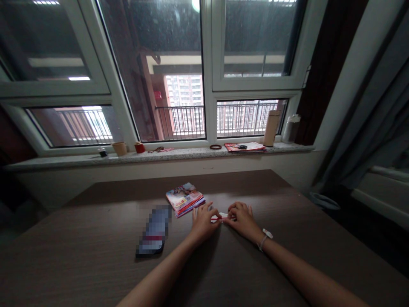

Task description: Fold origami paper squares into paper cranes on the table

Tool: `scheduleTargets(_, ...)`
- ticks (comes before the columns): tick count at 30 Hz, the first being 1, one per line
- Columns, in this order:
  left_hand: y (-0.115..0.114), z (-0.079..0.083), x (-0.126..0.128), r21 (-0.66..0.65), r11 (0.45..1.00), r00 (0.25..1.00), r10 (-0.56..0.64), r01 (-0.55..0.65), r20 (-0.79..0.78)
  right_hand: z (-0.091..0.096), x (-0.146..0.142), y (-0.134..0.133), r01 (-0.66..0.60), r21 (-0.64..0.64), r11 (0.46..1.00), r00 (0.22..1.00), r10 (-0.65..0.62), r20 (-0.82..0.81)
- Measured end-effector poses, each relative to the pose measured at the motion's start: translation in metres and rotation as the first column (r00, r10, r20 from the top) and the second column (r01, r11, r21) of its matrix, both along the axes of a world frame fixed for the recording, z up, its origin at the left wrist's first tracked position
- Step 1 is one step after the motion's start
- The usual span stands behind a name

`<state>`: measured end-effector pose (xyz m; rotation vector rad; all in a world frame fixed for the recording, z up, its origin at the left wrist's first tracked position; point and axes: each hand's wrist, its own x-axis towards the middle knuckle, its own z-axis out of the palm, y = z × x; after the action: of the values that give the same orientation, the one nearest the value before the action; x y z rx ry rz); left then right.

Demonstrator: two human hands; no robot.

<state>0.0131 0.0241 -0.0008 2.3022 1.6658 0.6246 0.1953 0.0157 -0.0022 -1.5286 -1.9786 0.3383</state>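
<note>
A small folded piece of paper, white with a red edge, lies between my hands on the brown table. My left hand pinches its left end with thumb and forefinger. At the right end, the thumb and fingers of my right hand close on it; a pale band circles that wrist. The fingers cover part of the paper. Just beyond my left hand is a stack of printed colour leaflets. Left of that hand lies a phone, its screen blurred out.
Along the stone windowsill stand a paper cup, a red spool, scissors, a brown ring, more printed sheets, a tan flask and a clear bottle. A curtain hangs at right.
</note>
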Motion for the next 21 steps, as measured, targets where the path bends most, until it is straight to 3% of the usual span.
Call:
scheduleTargets(8,0.004,0.002,-0.003,-0.052,0.999,1.0,0.015,-0.015,0.008,-0.002,0.002,0.009,0.027,-0.075,0.997,1.0,-0.026,0.01)
scheduleTargets(21,0.006,0.001,-0.009,-0.079,0.997,1.0,-0.024,0.023,-0.009,-0.002,0.01,0.016,-0.03,-0.146,0.989,0.999,0.027,-0.023)
